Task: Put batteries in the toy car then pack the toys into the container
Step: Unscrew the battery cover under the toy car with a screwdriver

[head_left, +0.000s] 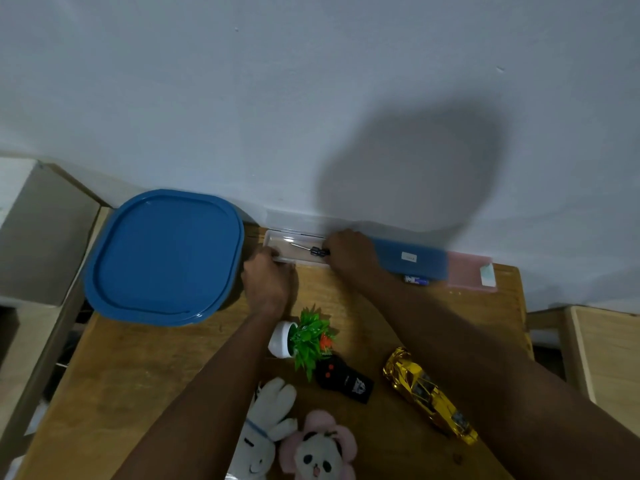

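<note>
The gold toy car [429, 393] lies on the near right of the wooden table [156, 375], its right side tucked under the right forearm; a battery [417, 280] peeks out from under the near edge of a blue case [412, 259] at the back, well apart from the car; the big container [166, 258], blue lid on, sits at the back left corner; between it and the blue case a clear case [294, 242] lies against the wall with a screwdriver [308, 249] inside; the left hand [270, 278] grips that case's near left corner with curled fingers; the right hand [349, 249] is at the screwdriver's dark handle, but its fingers are hidden, so I cannot tell whether it pinches the handle; a pink case [467, 271] shows beyond the blue one; nearer the person lie a tipped potted plant [301, 337], a black remote [346, 379], a white rabbit plush [266, 427] and a pink panda plush [318, 448].
</note>
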The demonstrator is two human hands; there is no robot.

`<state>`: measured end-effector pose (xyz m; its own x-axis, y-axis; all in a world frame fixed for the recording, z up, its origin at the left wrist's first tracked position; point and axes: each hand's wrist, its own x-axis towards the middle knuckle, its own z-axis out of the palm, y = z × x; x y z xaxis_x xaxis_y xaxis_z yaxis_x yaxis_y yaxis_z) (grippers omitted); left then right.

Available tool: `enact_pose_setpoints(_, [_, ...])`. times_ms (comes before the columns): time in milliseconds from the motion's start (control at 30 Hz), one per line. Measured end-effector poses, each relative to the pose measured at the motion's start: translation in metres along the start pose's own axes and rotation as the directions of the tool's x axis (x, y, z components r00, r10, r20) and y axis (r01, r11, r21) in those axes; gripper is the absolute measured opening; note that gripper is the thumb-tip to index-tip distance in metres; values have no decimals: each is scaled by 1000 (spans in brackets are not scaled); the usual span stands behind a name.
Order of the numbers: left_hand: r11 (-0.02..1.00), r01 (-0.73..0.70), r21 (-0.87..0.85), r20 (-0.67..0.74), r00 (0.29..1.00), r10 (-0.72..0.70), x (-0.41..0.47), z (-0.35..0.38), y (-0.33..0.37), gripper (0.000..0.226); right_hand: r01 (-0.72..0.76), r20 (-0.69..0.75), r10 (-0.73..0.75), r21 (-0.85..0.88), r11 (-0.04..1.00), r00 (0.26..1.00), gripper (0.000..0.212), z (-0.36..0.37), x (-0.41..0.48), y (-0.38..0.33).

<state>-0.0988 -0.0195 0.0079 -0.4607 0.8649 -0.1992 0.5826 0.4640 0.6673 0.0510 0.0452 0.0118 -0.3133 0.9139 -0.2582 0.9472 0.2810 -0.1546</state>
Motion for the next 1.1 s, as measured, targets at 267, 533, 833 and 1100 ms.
enact_pose_setpoints(267, [998,17,55,55,998,-20,-1,-3,11,38,14,-140,12,183,983,990,11,-7,-31,2])
enact_pose_setpoints(533, [959,-162,233,81,986,147,-51,7,37,61,-142,-135,203,366,920,970,18,-8,-109,58])
enact_pose_setpoints(833, [882,-422,211,376,868,325,-162,37,75,25,-329,35,375,560,760,926,12,11,-219,114])
enact_pose_setpoints(1100, [924,-199,326,563,826,-20,-236,85,62,75,-456,228,411,625,634,883,12,39,-290,147])
